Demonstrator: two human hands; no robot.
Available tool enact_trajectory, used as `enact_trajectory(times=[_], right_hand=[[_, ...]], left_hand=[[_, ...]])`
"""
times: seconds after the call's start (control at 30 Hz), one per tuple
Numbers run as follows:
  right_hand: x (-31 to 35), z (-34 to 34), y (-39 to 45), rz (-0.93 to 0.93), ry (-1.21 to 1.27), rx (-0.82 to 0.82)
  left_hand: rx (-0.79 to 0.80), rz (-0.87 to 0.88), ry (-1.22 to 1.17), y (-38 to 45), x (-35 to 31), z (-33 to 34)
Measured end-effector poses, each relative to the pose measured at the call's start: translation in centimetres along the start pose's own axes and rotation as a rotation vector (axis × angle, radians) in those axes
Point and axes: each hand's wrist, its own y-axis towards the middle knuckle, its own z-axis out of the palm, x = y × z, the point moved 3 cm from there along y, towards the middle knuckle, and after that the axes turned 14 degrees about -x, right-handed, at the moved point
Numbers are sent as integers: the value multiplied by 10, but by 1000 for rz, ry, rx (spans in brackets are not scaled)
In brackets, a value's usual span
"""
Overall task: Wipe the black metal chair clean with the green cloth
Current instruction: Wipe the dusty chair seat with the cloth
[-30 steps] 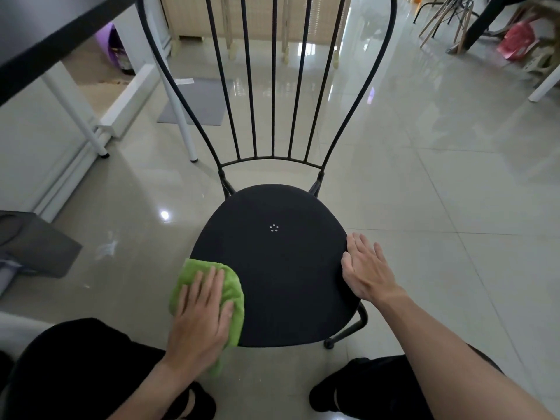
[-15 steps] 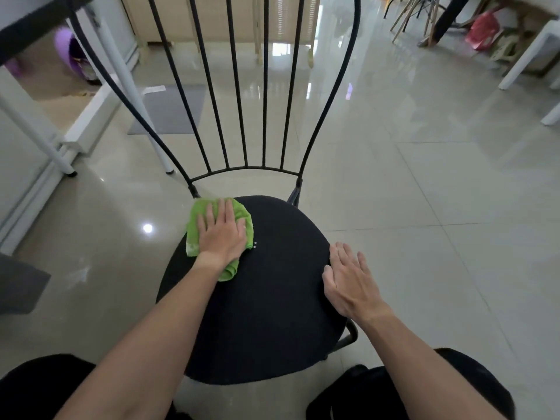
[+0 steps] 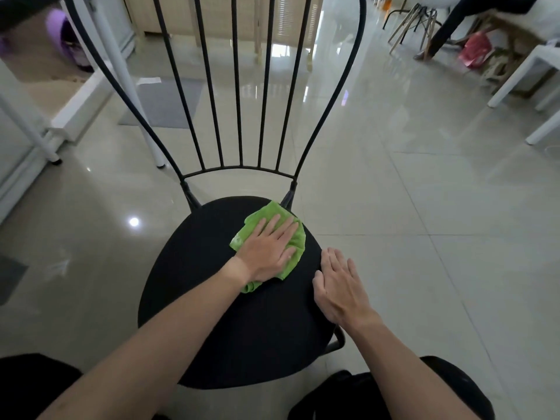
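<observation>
The black metal chair [image 3: 194, 268] stands on the tiled floor in front of me, its round seat low in the view and its backrest of thin bars rising behind. A crumpled green cloth [image 3: 298, 237] lies on the back right part of the seat. My left hand [image 3: 269, 247] presses flat on the cloth with straight fingers. My right hand [image 3: 339, 286] rests flat on the seat's right edge, just right of the cloth, fingers extended and holding nothing.
White table legs [image 3: 127, 86] stand at the left behind the chair, beside a grey mat [image 3: 169, 101]. White furniture legs [image 3: 515, 83] and wooden chair legs [image 3: 409, 25] are at the far right. My dark-clothed knees [image 3: 394, 389] sit below the seat.
My left hand has slid the green cloth from the seat's front left, up to the back left, then across to the back right. My right hand has stayed on the right edge.
</observation>
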Motion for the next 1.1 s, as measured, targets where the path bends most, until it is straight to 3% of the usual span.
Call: enact_trajectory(times=[0.13,0.3,0.4,0.67,0.87,1.1], right_hand=[[0,-2,-1,-8,17,4],[-13,-8,2,-86,-9,6],[-35,-14,-4,-27,-25,5],[-39,-13,-16,56,70,2],[-37,-11,-22,76,117,13],[-37,-6,-24,29,120,23]], left_hand=[[-10,-9,1,-60,10,-7],[-75,-281,3,-136,56,-31],[-89,-445,-6,-160,92,-42],[-101,-664,17,-73,92,-30],[-22,-379,-44,-6,2,-7],[-11,-41,-51,-22,-85,13]])
